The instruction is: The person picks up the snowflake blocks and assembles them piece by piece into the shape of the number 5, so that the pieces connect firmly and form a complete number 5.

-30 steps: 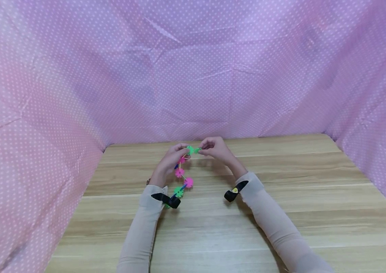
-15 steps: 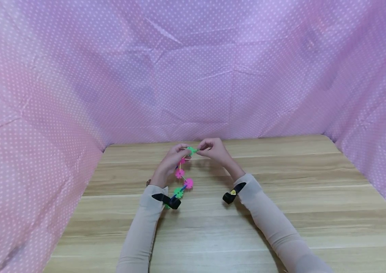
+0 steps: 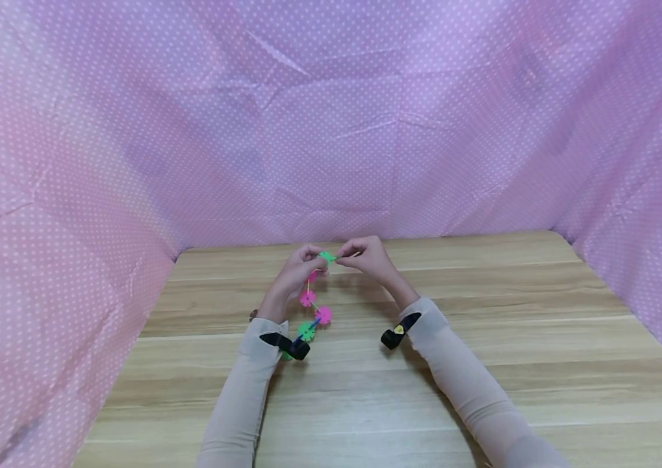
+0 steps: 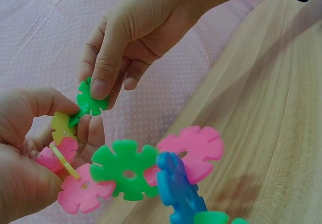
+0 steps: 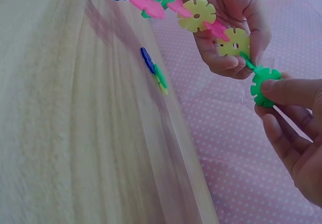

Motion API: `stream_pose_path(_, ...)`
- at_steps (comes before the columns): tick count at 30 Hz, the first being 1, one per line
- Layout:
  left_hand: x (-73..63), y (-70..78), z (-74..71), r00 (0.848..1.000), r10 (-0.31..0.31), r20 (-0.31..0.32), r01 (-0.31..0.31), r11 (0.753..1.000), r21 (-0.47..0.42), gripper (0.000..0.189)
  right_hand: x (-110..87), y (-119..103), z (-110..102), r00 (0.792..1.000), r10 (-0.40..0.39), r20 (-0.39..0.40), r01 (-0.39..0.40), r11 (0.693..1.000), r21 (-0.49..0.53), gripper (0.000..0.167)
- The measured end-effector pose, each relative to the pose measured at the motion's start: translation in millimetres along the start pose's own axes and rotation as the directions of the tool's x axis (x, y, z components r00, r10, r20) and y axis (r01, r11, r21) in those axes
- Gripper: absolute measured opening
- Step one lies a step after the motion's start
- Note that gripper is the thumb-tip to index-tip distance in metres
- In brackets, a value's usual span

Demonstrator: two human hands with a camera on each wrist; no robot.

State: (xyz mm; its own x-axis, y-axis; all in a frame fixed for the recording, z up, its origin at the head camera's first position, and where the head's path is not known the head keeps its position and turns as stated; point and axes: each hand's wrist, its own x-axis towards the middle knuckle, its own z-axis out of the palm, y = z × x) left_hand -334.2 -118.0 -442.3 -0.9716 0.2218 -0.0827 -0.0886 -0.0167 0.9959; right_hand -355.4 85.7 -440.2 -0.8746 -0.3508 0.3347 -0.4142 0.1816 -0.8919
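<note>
In the head view, my left hand [image 3: 295, 272] holds one end of a chain of slotted flower discs in pink, green, blue and yellow. The rest dangles toward the left wrist; a pink disc [image 3: 323, 316] and a green disc [image 3: 306, 331] show there. The right wrist view has the left thumb and fingers at a green disc [image 5: 246, 60] seen nearly edge-on, joined to a yellow disc [image 5: 234, 43]. Between thumb and fingers, my right hand [image 3: 370, 257] pinches another green disc [image 4: 90, 100]. These two green discs meet edge to edge; how deep their slots engage cannot be told.
On the wooden table [image 3: 483, 364], near its far edge, lie a dark blue disc [image 5: 147, 60], a green disc [image 5: 160, 76] and a yellow one [image 5: 163, 90] in a row. A pink dotted cloth [image 3: 331, 130] hangs around the back and sides.
My right hand has moved slightly left, bringing its green disc against the green disc at the left hand. The gap between them has closed. The left hand has stayed nearly still.
</note>
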Motion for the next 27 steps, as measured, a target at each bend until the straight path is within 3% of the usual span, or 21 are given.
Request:
stream_pose_path(14,-1.3,2.0,3.6,0.999,0.04,-0.007,-0.04,0.999,-0.029,0.017,-1.2,-1.5,6.1,0.998,-0.053,-0.033,0.053,0.999,0.002,0.005)
stream_pose_path(21,-2.9,4.7,0.7,1.0,-0.012,0.002,0.012,1.0,0.014,0.013,-1.5,-8.2,5.8,1.0,-0.012,-0.019,0.012,0.999,-0.036,0.011)
stream_pose_path(27,-2.2,5.0,-5.6,0.998,-0.044,0.036,0.041,0.994,0.1,0.014,-9.2,-36.2,4.2,1.0,0.005,0.026,-0.004,0.999,-0.046,0.012)
